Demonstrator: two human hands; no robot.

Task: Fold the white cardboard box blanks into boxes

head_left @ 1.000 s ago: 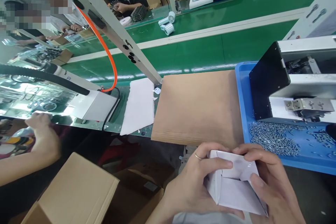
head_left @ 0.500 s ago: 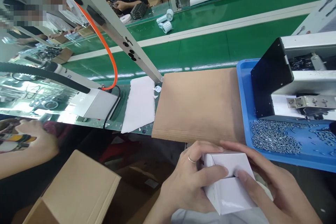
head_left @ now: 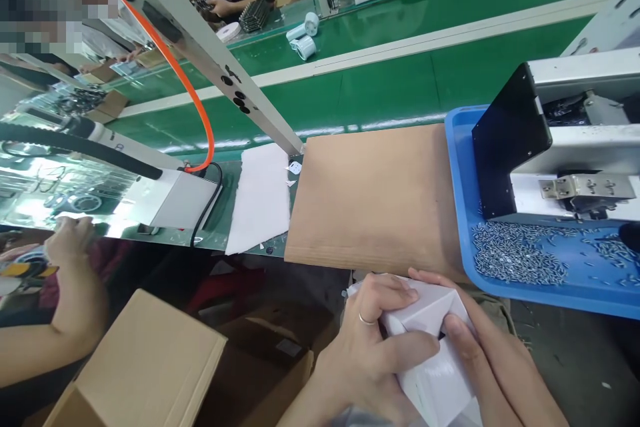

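A small white carton box [head_left: 435, 363] sits between both my hands just below the table's front edge. My left hand [head_left: 370, 347], with a ring on one finger, wraps around its left side, thumb pressed across the front. My right hand [head_left: 480, 353] grips the right side, thumb on the front face and fingers over the top flap. The box is tilted, one corner pointing up. A brown cardboard sheet [head_left: 375, 200] lies flat on the table right above my hands.
A blue tray [head_left: 465, 213] with several small metal screws [head_left: 515, 260] and a white-and-black machine [head_left: 550, 140] stands at right. A brown carton [head_left: 145, 360] is at lower left, beside a co-worker's arm [head_left: 60, 320]. White paper [head_left: 260, 200] and the green conveyor [head_left: 400, 87] lie beyond.
The box's open flaps have been folded shut. Both hands turned and tilted the box and shifted it slightly down and left.
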